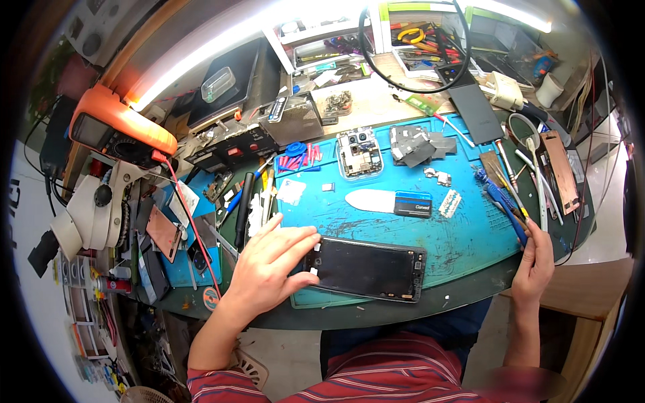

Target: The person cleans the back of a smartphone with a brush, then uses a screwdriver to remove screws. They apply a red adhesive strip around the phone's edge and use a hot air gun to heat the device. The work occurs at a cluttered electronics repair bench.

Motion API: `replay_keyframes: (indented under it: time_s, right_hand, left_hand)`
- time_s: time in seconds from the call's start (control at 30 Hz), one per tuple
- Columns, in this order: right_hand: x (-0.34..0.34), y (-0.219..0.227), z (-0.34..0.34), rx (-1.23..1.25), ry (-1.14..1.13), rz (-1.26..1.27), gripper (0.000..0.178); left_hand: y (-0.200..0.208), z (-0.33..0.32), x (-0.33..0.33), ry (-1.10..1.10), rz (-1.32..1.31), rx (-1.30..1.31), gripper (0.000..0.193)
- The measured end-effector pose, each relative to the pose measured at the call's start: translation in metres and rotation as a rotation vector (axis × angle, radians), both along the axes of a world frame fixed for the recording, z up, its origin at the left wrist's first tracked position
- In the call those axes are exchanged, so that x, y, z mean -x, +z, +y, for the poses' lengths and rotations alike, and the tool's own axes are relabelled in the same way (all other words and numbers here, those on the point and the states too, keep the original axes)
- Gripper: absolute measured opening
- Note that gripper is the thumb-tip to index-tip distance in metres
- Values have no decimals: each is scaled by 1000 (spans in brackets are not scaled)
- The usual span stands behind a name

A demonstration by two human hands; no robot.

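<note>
Left hand (272, 265): fingers spread, thumb and index finger set apart on the left end of a black smartphone frame (369, 270), which extends rightward from them on the blue repair mat (470, 235). Beyond that grip, to the right, lies a blue-handled opening blade (393, 203). Right hand (533, 258): fingertips at the near end of a blue-handled tool (502, 203); whether they pinch it cannot be told.

On my mat (463, 238) lies the phone frame (369, 269), a flat blade (371, 200) behind it, the multimeter (115, 134) far left.
</note>
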State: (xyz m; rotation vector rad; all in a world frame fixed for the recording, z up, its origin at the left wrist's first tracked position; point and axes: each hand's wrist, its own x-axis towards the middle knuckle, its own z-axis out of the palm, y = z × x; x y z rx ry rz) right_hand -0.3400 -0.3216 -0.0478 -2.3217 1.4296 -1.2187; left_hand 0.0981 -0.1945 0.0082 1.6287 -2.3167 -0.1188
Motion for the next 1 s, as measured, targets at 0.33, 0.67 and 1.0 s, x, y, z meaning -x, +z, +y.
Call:
replay_keyframes:
  time_s: [0.33, 0.67, 1.0]
  right_hand:
    - [8, 32, -24, 193, -207, 123, 22]
    - [56, -2, 79, 180, 14, -259, 50]
    - [5, -105, 166, -1644, 89, -1526, 47]
  left_hand:
    - [14, -18, 51, -104, 53, -92, 89]
    - [9, -15, 97, 106, 83, 69, 90]
    - [-29, 51, 214, -295, 350, 278, 55]
